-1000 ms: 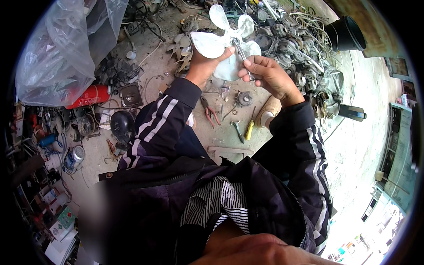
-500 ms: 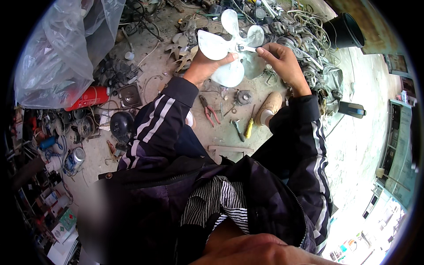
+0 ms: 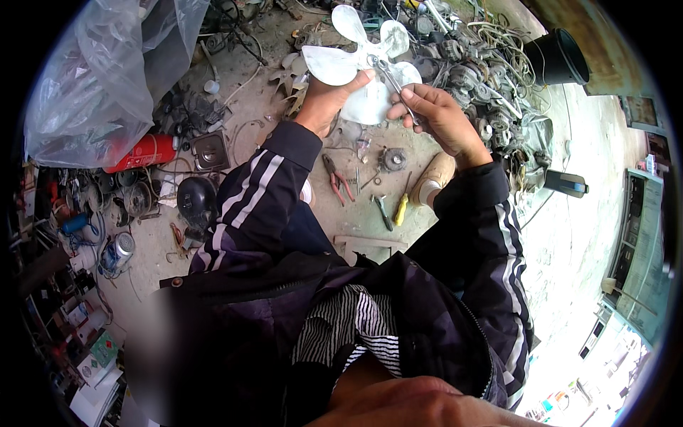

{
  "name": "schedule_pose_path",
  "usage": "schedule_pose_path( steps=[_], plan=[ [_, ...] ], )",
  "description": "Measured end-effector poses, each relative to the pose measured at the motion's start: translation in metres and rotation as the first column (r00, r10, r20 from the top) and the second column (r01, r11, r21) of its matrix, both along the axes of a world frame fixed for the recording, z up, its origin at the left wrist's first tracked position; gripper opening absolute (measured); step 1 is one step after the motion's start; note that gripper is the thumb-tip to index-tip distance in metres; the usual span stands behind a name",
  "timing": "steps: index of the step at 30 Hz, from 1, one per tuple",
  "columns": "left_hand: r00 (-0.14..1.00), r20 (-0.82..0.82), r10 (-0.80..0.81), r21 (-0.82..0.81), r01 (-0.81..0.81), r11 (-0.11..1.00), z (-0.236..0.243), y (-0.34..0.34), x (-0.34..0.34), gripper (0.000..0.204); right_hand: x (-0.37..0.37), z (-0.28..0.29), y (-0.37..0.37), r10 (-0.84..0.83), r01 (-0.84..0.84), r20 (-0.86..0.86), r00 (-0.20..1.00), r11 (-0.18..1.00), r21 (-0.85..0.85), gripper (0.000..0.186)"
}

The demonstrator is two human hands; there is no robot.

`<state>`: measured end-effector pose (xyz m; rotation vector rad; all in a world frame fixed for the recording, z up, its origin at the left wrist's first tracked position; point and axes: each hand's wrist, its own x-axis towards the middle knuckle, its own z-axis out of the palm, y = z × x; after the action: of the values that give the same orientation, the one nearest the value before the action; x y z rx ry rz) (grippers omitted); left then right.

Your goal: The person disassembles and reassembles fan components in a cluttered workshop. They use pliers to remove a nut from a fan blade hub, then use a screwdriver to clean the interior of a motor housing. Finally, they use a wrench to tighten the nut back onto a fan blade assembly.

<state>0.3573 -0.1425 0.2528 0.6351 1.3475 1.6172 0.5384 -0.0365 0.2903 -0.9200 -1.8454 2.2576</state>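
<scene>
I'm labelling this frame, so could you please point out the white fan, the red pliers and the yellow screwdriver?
white fan [image 3: 334, 64]: head view, left blade.
red pliers [image 3: 343, 186]: head view, handles.
yellow screwdriver [image 3: 400, 211]: head view, handle.

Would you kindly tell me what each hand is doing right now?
Left hand: closed on the white fan blade.
Right hand: closed on thin metal pliers.

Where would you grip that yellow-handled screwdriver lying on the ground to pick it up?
Take the yellow-handled screwdriver by its yellow handle, coming down from above. It lies flat on the ground, shaft pointing away from the person, and the handle is its thickest part. Space looks open beside it, though another small tool lies just to its left.
</scene>
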Motion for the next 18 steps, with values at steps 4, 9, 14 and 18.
schedule_pose_path(
  steps=[4, 9, 14, 18],
  plan=[
    [1.0, 0.017, 0.008, 0.019, -0.008, 1.0, -0.005, 0.0, -0.001, 0.048, -0.005, -0.003, -0.003, -0.003, 0.003, -0.001, 1.0, 1.0, -0.018, 0.029],
    [1.0, 0.0, 0.009, 0.007, -0.009, 1.0, -0.001, 0.001, 0.001, 0.047, -0.004, -0.003, -0.003, -0.016, 0.016, 0.014, 1.0, 1.0, -0.024, 0.029],
    [0.997, -0.076, -0.001, -0.025, -0.001, 1.0, -0.006, 0.002, 0.0, 0.046, 0.0, -0.011, 0.006, 0.012, -0.015, 0.019, 1.0, 0.992, 0.126, 0.028],
    [0.995, -0.097, -0.005, -0.018, 0.004, 1.0, -0.011, 0.0, 0.004, 0.046, 0.001, -0.014, 0.008, 0.021, -0.022, 0.019, 1.0, 0.998, 0.056, 0.029]
  ],
)
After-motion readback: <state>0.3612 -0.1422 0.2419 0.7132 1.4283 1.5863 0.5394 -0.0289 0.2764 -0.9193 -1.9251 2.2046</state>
